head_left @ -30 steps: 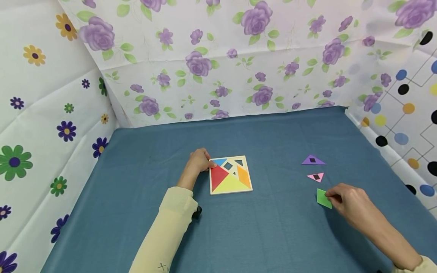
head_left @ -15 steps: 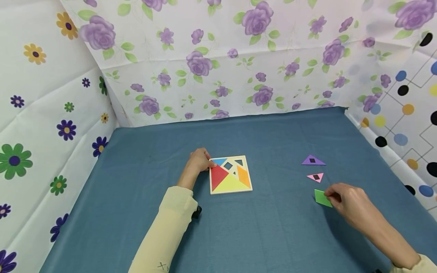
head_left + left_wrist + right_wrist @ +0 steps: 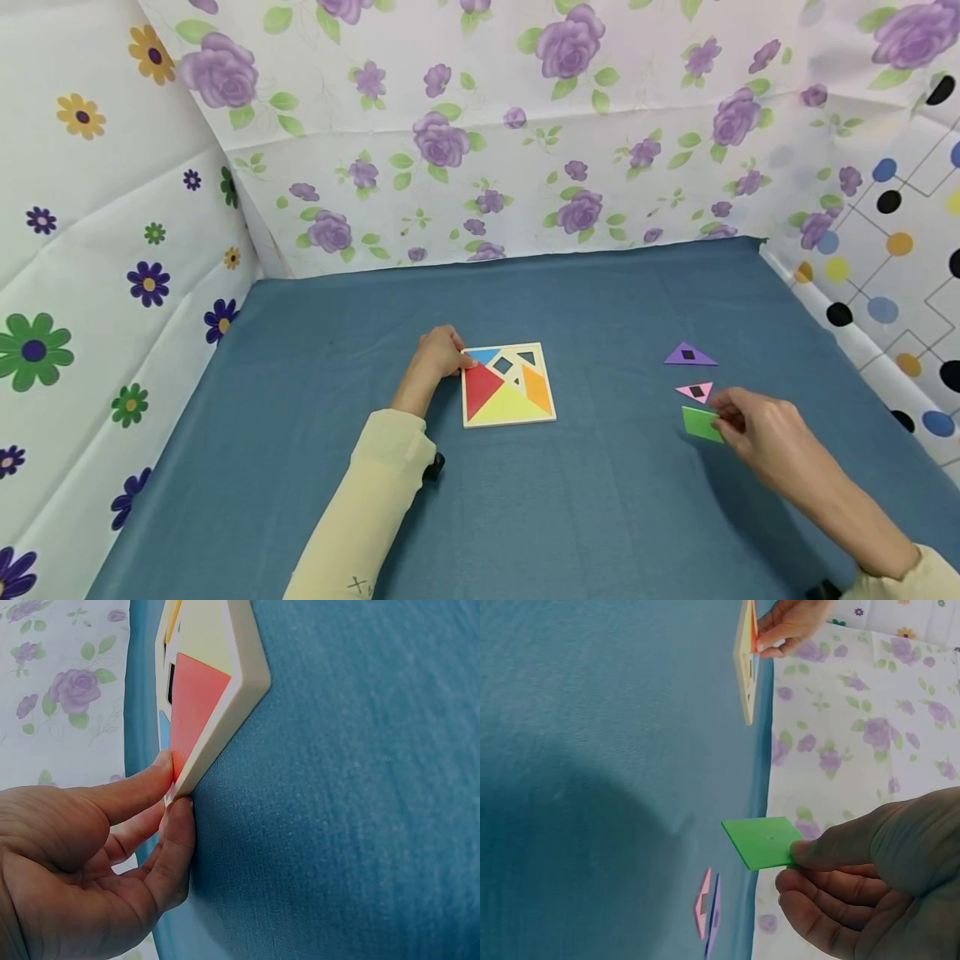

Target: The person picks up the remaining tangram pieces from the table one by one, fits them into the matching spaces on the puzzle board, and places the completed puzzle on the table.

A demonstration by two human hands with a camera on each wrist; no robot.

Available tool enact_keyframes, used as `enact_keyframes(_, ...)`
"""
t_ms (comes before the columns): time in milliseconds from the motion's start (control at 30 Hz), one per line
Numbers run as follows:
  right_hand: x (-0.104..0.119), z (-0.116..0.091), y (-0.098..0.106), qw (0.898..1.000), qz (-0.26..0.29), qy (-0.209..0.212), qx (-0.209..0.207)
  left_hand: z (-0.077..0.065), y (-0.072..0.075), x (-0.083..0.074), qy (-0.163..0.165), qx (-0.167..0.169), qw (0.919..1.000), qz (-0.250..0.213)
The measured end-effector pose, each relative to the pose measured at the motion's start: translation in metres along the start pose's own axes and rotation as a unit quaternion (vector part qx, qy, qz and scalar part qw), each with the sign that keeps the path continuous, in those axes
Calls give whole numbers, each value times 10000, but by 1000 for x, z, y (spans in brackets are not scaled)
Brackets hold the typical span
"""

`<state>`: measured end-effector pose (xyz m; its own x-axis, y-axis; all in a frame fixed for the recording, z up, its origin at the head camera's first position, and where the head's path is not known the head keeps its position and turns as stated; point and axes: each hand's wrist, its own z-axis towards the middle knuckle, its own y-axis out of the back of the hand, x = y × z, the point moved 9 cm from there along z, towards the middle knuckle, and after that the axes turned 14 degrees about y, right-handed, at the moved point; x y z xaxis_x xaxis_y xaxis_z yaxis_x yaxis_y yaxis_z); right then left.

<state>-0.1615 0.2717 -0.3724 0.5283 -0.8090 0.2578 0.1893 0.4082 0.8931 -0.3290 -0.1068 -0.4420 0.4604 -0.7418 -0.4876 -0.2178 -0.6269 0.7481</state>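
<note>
Fingers (image 3: 178, 841) pinch the board (image 3: 251, 667) by one corner.

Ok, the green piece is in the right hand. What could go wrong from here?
The green piece might twist or slip, since the right hand pinches it near one corner. That hand could nudge the pink triangle, which lies close by in the head view. The board may shift if pressed, as the left hand grips only one corner.
</note>
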Motion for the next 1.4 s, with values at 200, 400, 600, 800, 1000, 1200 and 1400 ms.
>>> enact_keyframes(200, 3, 9, 1, 9999, 122, 92, 33, 0, 0, 1, -4, -14, 10000, -10)
enact_keyframes(400, 7, 20, 3, 9996, 177, 232, -25, 1, 0, 1, 6, -23, 10000, 19)
enact_keyframes(600, 13, 31, 5, 9991, 292, 315, 13, 1, 0, 2, 124, -14, 9999, 7)
enact_keyframes(800, 19, 39, 6, 9985, 244, 469, -127, 1, -1, 2, 172, -24, 9998, -6)
enact_keyframes(1000, 23, 46, 8, 9979, 334, 527, -175, 1, -1, 1, 88, -23, 10000, 6)
enact_keyframes(1200, 29, 54, 9, 9971, 413, 603, -224, 0, 0, 1, 52, -33, 10000, -4)
enact_keyframes(1400, 33, 61, 10, 9962, 466, 661, -334, 1, 1, -1, -81, 8, 9999, 62)
